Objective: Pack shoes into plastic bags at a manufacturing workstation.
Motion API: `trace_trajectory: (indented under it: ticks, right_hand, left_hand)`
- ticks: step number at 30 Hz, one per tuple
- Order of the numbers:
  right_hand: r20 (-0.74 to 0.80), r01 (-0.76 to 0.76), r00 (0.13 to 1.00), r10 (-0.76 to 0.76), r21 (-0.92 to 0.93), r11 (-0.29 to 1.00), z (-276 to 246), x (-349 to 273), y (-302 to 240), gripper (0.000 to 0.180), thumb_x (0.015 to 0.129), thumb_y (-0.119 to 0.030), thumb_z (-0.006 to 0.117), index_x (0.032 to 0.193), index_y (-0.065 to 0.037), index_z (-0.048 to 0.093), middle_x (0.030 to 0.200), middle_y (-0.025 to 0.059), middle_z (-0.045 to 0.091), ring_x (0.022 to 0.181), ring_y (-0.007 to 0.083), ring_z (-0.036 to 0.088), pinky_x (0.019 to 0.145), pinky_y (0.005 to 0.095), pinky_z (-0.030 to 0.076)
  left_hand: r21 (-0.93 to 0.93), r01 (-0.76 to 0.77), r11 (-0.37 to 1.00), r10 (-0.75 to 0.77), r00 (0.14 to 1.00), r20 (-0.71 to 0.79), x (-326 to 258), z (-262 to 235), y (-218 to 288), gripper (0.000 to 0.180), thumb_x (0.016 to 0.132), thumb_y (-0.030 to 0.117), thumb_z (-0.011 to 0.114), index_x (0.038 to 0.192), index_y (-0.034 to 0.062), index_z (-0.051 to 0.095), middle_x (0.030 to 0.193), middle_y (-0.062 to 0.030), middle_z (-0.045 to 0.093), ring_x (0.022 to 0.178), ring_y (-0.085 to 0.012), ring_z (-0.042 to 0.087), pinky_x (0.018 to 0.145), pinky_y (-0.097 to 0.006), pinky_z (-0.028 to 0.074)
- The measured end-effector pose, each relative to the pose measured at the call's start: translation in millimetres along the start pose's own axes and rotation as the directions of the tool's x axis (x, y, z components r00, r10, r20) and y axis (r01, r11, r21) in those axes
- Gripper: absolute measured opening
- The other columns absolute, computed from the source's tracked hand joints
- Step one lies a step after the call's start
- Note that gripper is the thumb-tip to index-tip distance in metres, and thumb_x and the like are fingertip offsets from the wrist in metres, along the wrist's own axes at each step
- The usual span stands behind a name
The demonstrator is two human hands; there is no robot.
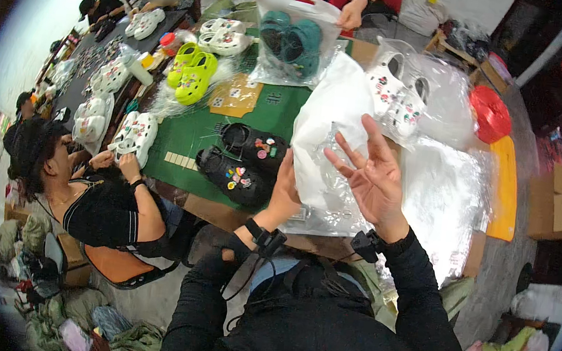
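Note:
A white plastic bag [332, 122] lies in front of me on the table, its clear lower part near the front edge. My left hand [285, 190] is upright along the bag's left edge, fingers stretched out; whether it touches the bag I cannot tell. Over the bag's right side, my right hand [375, 181] is raised with its fingers spread and palm turned up, holding nothing. A pair of black clogs [241, 164] with colourful charms rests just left of my left hand. White clogs with charms [401, 95] lie in clear plastic beyond my right hand.
Across the table, a person holds up a bag of dark green clogs [289, 45]. Lime clogs [192, 74] sit at the far left. A seated person [94, 203] on the left handles white clogs. Stacked clear bags [437, 200] and a red roll [489, 114] are at right.

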State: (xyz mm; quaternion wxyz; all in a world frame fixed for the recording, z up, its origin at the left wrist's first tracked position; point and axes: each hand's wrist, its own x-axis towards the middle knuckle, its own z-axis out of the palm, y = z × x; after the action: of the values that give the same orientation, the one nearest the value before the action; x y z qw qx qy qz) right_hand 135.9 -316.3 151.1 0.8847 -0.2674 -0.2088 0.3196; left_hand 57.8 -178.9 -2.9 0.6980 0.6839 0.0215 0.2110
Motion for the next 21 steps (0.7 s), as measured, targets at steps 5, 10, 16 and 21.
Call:
trace_trajectory:
  ticks: [5, 10, 16, 21]
  right_hand:
    - [0.175, 0.307, 0.949, -0.261, -0.337, 0.890, -30.3, -26.4, -41.1, 0.065, 0.079, -0.007, 0.055, 0.136, 0.001, 0.024, 0.142, 0.0093, 0.026, 0.121, 0.0242, 0.040, 0.104, 0.0463, 0.027]
    - [0.167, 0.396, 0.916, -0.364, -0.510, 0.763, -46.9, -28.6, -65.8, 0.071, 0.077, -0.010, 0.060, 0.136, 0.001, 0.024, 0.141, 0.0108, 0.028, 0.126, 0.0232, 0.032, 0.104, 0.0428, 0.023]
    - [-0.097, -0.049, 0.921, -0.376, -0.989, 0.137, -142.3, -26.4, -7.9, 0.088, 0.071, -0.021, 0.071, 0.137, 0.000, 0.018, 0.137, 0.0179, 0.031, 0.127, 0.0273, 0.031, 0.104, 0.0362, 0.024]
    - [-0.485, -0.699, 0.713, 0.506, -0.427, 0.574, -243.3, -81.6, 64.6, 0.059, 0.078, -0.024, 0.066, 0.123, 0.002, 0.039, 0.110, 0.0140, 0.054, 0.100, 0.0221, 0.053, 0.085, 0.0312, 0.043]
  left_hand:
    - [-0.209, 0.067, 0.976, -0.084, 0.994, -0.071, 10.0, -30.9, 2.2, 0.058, 0.080, 0.015, 0.061, 0.128, -0.0022, 0.036, 0.134, -0.0142, 0.037, 0.120, -0.0225, 0.040, 0.100, -0.033, 0.032]
    - [0.219, 0.052, 0.974, -0.017, 0.987, -0.158, 6.8, -60.5, 9.5, 0.031, 0.094, 0.012, 0.036, 0.121, -0.0008, 0.044, 0.113, -0.0130, 0.054, 0.099, -0.0208, 0.055, 0.088, -0.033, 0.045]
    - [-0.278, 0.426, 0.861, -0.497, 0.822, -0.278, 11.5, -64.9, -30.3, 0.021, 0.093, 0.018, 0.036, 0.097, 0.0041, 0.052, 0.074, -0.0018, 0.053, 0.065, -0.0121, 0.054, 0.060, -0.028, 0.047]
    - [-0.265, 0.549, 0.792, -0.607, 0.755, -0.248, -4.5, -59.9, -67.0, 0.029, 0.095, 0.021, 0.033, 0.109, 0.0005, 0.049, 0.096, -0.0065, 0.056, 0.085, -0.0151, 0.055, 0.074, -0.030, 0.046]
